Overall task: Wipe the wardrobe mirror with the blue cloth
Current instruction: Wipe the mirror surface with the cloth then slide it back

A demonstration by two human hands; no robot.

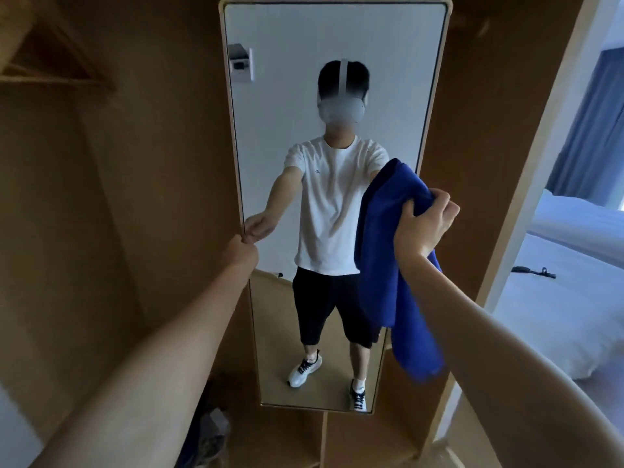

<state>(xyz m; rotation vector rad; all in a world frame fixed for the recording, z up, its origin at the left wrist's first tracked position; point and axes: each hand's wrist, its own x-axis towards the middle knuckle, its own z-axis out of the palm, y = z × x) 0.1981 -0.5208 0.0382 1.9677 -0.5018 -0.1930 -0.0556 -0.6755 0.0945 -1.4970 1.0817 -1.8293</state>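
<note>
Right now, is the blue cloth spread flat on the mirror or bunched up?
Bunched: the right hand grips the blue cloth at its top and the rest hangs in loose folds.

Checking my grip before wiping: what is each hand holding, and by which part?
Right hand grips the blue cloth by its bunched top. Left hand pinches the mirror by its left edge.

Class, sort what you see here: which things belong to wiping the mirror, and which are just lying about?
Part of the job:
- wardrobe mirror, its left edge gripped by the left hand
- blue cloth, bunched in the right hand

Just lying about:
- bed through the doorway, right
- black strap on the bed
- wooden shelf, upper left
</note>
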